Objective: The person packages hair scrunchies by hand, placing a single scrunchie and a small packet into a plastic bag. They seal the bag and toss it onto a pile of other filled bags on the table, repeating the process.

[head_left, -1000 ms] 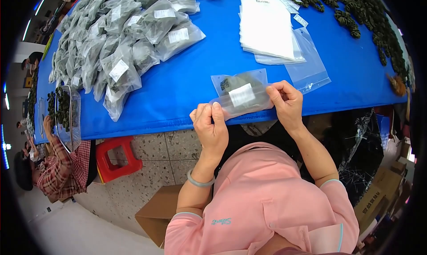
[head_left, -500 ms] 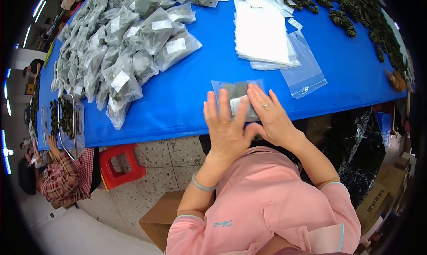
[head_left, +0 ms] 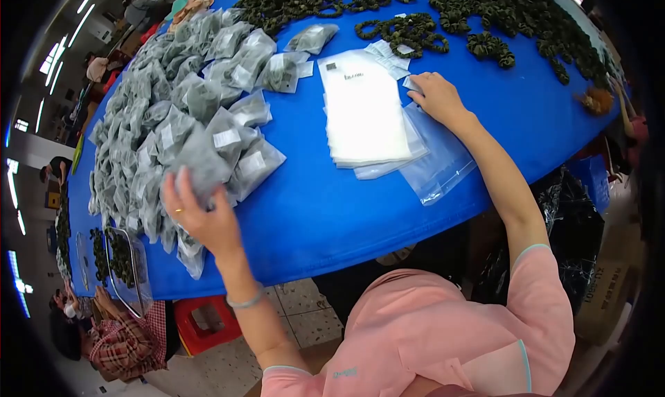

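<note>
My left hand (head_left: 202, 217) is at the near side of a heap of filled bags (head_left: 131, 147), its fingers spread. Just beyond its fingertips, touching or nearly so, is a motion-blurred translucent bag (head_left: 202, 160) with dark contents. My right hand (head_left: 441, 100) reaches past a stack of white printed bags (head_left: 364, 113). Its curled fingertips are on a small white paper label (head_left: 411, 84), beside a few more labels (head_left: 388, 59). Under my right wrist, a clear flat plastic bag (head_left: 440, 165) lies partly beneath the stack.
Dark green scrunchies (head_left: 492, 47) cover the far side of the blue table (head_left: 305, 224). A wire basket (head_left: 131, 272) of scrunchies stands at the left edge, near a person in a checked shirt (head_left: 128, 345). A red stool (head_left: 204, 324) is below.
Both hands have parted from the filled bag at the table's front edge. My left hand carried it left to the heap; my right hand moved out to the labels. The view has shifted.
</note>
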`<state>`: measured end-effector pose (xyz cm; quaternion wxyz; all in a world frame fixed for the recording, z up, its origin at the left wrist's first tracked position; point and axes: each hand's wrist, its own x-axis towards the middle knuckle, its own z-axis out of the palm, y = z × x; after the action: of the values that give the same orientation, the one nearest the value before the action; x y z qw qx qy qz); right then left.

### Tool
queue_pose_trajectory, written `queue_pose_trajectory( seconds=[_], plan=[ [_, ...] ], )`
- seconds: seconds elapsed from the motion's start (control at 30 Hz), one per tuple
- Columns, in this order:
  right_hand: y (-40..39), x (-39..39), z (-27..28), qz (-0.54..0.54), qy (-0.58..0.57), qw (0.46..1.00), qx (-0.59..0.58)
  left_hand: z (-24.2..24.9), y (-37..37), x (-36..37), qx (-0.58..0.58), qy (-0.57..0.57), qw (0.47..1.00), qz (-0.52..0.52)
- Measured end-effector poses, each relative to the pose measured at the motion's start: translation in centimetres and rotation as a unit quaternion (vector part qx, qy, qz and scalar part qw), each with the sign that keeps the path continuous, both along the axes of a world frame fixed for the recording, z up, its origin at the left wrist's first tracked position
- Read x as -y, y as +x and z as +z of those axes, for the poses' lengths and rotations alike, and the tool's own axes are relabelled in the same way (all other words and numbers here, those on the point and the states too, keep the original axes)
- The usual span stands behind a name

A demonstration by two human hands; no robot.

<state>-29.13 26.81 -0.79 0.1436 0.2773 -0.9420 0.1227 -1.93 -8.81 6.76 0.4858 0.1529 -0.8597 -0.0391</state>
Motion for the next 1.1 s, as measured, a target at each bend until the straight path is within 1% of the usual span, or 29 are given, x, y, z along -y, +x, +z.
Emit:
queue_pose_trajectory(
  seconds=[0.03,0.07,0.17,0.2,0.23,0.37,0.4,0.43,0.47,0.53,0.57,0.6,0.63,0.7,0.73,0.77,0.8,0.87,0.9,0.93,1.0,1.03,1.1],
  plan=[
    [-0.9,0.2,-0.3,-0.002,0.047,0.999,-0.025,0.1,-0.9,3.1,-0.012,0.025,0.999,0.029],
    [-1.5,0.3,-0.4,-0.008,0.044,0.999,-0.029,-0.2,-1.6,5.8,-0.016,0.023,0.999,0.023],
    [-2.4,0.9,-0.7,-0.014,0.131,0.990,-0.042,-1.9,-3.4,12.4,0.101,0.010,0.983,0.153],
    [-2.8,0.8,-0.6,-0.016,0.160,0.986,-0.046,-2.0,-4.0,13.0,0.138,0.005,0.971,0.197],
    [-3.2,0.5,-0.4,-0.022,0.158,0.986,-0.048,-1.7,-4.6,12.5,0.135,0.003,0.972,0.191],
    [-4.5,-1.8,-0.3,0.094,0.070,0.993,-0.010,1.0,-4.5,5.8,0.046,-0.043,0.995,0.081],
    [-5.4,-2.4,-0.2,0.092,0.069,0.993,-0.013,1.2,-4.3,3.9,0.046,-0.013,0.998,0.042],
    [-6.9,-3.0,0.0,0.053,0.012,0.998,-0.029,1.3,-4.3,2.0,0.044,0.018,0.999,0.004],
    [-8.5,-3.7,0.2,0.014,-0.044,0.998,-0.044,1.4,-4.4,0.2,0.042,0.018,0.999,0.005],
    [-11.1,-4.9,0.3,-0.063,-0.156,0.983,-0.071,1.2,-4.7,-3.2,0.083,0.053,0.992,-0.082],
    [-11.8,-5.3,-0.3,-0.061,-0.157,0.983,-0.070,0.7,-5.1,-4.3,0.089,0.054,0.989,-0.104],
    [-12.6,-5.5,-1.6,-0.056,-0.122,0.984,-0.113,0.3,-5.5,-5.2,0.095,0.054,0.986,-0.126],
    [-13.4,-5.6,-3.1,-0.051,-0.088,0.983,-0.155,0.1,-6.0,-6.0,0.095,0.053,0.986,-0.126],
    [-14.8,-5.7,-4.9,-0.041,-0.017,0.970,-0.238,-0.2,-7.1,-7.7,0.137,0.074,0.970,-0.185],
    [-15.3,-5.7,-4.9,-0.040,-0.017,0.971,-0.237,-0.6,-7.8,-8.5,0.152,0.082,0.962,-0.210],
    [-15.7,-5.8,-5.0,-0.030,-0.023,0.973,-0.226,-1.1,-8.7,-9.2,0.168,0.088,0.953,-0.235],
    [-16.0,-6.0,-5.0,-0.022,-0.028,0.976,-0.216,-1.5,-9.7,-10.0,0.170,0.087,0.952,-0.238],
    [-16.4,-6.7,-4.7,-0.006,-0.037,0.980,-0.197,-2.2,-11.6,-11.3,0.222,0.070,0.929,-0.286],
    [-16.4,-7.3,-4.3,-0.009,-0.037,0.980,-0.197,-2.4,-12.1,-11.7,0.223,0.069,0.929,-0.289],
    [-16.5,-8.3,-3.2,-0.020,-0.016,0.993,-0.114,-2.5,-12.7,-12.0,0.228,0.067,0.925,-0.295],
    [-16.6,-10.5,0.3,-0.038,0.026,0.998,0.052,-2.8,-13.8,-12.4,0.237,0.066,0.920,-0.305],
    [-16.5,-11.2,2.4,-0.045,0.047,0.989,0.135,-2.9,-14.3,-12.5,0.242,0.067,0.918,-0.308],
    [-15.8,-11.0,8.3,-0.121,0.032,0.958,0.258,-3.4,-15.1,-12.4,0.249,0.069,0.916,-0.307]
  ],
)
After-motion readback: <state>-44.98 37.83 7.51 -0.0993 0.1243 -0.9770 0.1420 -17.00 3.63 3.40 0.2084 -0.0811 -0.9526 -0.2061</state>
